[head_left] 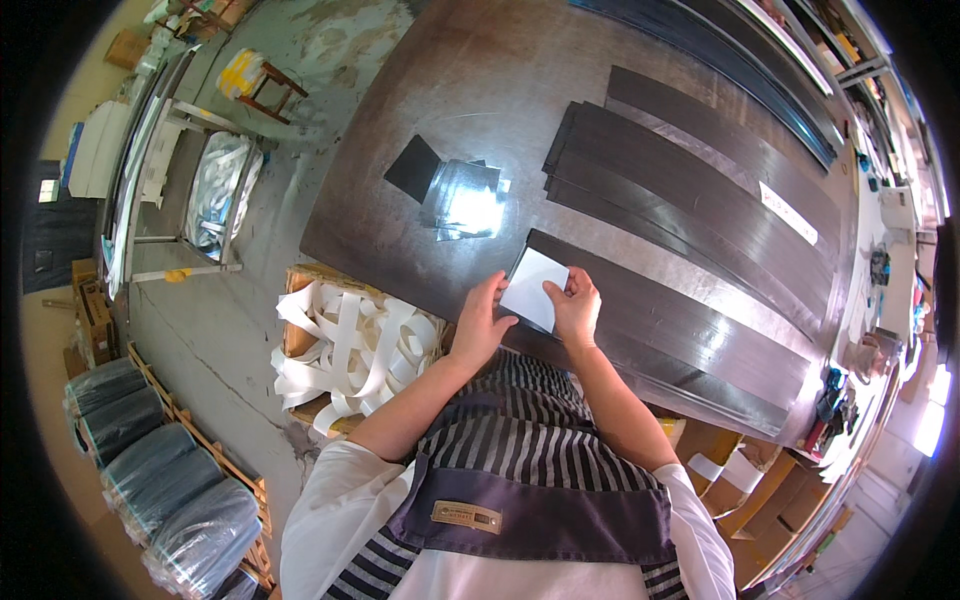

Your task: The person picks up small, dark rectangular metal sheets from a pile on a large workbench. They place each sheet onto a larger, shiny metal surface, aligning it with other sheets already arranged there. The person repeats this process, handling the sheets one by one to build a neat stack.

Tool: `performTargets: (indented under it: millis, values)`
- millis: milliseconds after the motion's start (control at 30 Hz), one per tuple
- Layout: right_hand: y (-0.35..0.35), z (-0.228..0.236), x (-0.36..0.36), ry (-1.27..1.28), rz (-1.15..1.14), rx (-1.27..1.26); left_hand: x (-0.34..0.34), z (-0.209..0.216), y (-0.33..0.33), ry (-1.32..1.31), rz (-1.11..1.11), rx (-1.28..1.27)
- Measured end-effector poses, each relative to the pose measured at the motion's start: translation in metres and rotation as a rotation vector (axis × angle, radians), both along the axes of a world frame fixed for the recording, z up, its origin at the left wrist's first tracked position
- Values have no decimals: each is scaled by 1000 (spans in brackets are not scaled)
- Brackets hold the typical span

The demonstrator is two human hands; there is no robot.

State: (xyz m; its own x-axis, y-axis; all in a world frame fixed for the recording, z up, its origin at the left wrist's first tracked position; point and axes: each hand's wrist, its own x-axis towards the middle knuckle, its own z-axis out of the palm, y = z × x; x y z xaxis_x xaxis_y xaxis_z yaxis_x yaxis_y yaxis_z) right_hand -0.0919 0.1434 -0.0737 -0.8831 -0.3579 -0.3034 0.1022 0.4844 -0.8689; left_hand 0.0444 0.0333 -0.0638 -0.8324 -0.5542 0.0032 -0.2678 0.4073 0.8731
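Observation:
A small white square sheet (535, 284) lies at the near edge of the dark table, on the end of a long black strip (690, 335). My right hand (577, 308) pinches its right side, thumb on top and fingers curled at the edge. My left hand (483, 320) is at its left side, thumb and fingers apart, fingertips against or close to the edge. What lies under the sheet is mostly hidden. Farther left on the table is a pile of glossy dark square pieces (470, 202), with a matte black square (413, 168) beside it.
More long black strips (680, 190) are stacked on the table (350, 210) at right, one bearing a white label (788, 212). A carton of white ribbon-like scraps (350, 345) stands below the left edge. Wrapped black rolls (180, 470) rest on a pallet; a stool (268, 88) stands at far left.

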Motion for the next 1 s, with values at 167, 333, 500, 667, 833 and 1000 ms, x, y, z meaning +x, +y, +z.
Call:
performTargets:
  millis: [167,333,500,667,833,1000]
  values:
    - [-1,-2,-2,-27,-8,-22,0,2,0,-6,-5,-4]
    - [-2,-6,-4,-20,8,28,0,2,-1,-36,-34,-65]
    - [-4,-1,-3,-10,7,68,-1,6,-2,-28,-68,-156]
    - [-5,0,-3,0,4,118,-1,4,-2,-61,-58,-84]
    - [-3,-3,-2,0,1,91,0,3,-3,-50,-59,-64]
    - [-3,-7,-2,-22,-14,74,0,4,-3,-61,-62,-79]
